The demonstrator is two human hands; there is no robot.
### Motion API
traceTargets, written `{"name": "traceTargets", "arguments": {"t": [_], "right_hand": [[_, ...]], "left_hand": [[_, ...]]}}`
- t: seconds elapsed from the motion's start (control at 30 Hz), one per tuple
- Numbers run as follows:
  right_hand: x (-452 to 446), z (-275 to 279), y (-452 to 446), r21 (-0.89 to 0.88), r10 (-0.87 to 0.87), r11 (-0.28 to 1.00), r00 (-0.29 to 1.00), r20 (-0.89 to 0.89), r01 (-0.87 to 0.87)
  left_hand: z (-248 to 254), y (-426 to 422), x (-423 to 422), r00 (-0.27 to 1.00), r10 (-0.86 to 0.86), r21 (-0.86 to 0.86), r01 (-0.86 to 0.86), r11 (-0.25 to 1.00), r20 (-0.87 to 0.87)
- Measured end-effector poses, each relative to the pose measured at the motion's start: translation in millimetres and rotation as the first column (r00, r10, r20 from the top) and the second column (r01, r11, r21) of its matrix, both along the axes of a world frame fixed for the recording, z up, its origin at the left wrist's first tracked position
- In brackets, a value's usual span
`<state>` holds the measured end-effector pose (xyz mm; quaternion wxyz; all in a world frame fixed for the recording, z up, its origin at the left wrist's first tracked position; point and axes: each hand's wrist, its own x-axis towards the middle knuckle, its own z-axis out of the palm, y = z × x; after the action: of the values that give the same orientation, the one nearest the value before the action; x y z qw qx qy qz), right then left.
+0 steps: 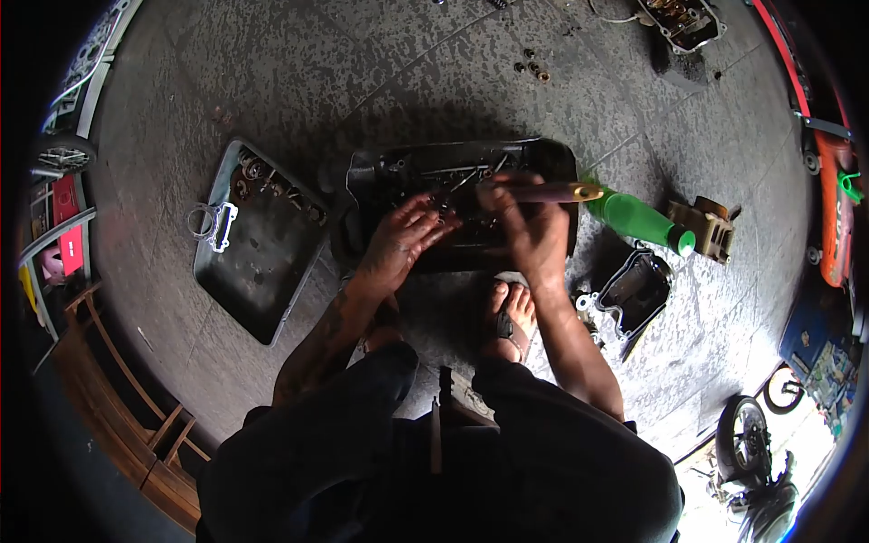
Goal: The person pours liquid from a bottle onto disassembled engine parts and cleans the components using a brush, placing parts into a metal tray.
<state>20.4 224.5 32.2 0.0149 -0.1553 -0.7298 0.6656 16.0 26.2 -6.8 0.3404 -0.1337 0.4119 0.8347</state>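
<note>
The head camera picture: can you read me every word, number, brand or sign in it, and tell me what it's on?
No text is clear enough to read.
Orange-red thing at far right: pale marks, maybe letters, too blurred.
Red panel at far left: marks too small.
Handle at the right hand: no lettering I can make out.
</note>
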Motion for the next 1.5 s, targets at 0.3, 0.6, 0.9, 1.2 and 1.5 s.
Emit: {"name": "traceTargets", "arguments": {"t": [0.3, 0.6, 0.9, 1.2, 1.5], "right_hand": [[-2.6, -11.3, 2.5, 0.461, 0.259, 0.846, 0.962, 0.082, -0.267], [2.6, 1.3, 3.8, 0.089, 0.123, 0.988, 0.99, 0.062, -0.128], [-3.5, 9.6, -8.9, 0.113, 0.07, 0.991, 0.997, 0.01, -0.071], [1.8, 9.8, -11.3, 0.1, 0.046, 0.994, 0.999, -0.018, -0.044], [3.0, 25.0, -9.0, 0.071, -0.016, 0.997, 0.999, -0.041, 0.019]], "left_hand": [[16.9, -12.5, -21.2, 0.998, -0.002, -0.259, -0.016, 0.966, -0.069], [5.4, -7.6, -10.1, 0.998, 0.065, -0.055, -0.064, 0.996, 0.018], [-4.8, -5.3, -2.5, 0.995, 0.075, -0.066, -0.071, 0.995, 0.06], [-2.7, 0.2, -4.5, 0.996, 0.086, -0.069, -0.085, 0.994, 0.016], [17.1, 6.9, -7.6, 0.982, 0.149, -0.058, -0.143, 0.988, 0.118]]}}
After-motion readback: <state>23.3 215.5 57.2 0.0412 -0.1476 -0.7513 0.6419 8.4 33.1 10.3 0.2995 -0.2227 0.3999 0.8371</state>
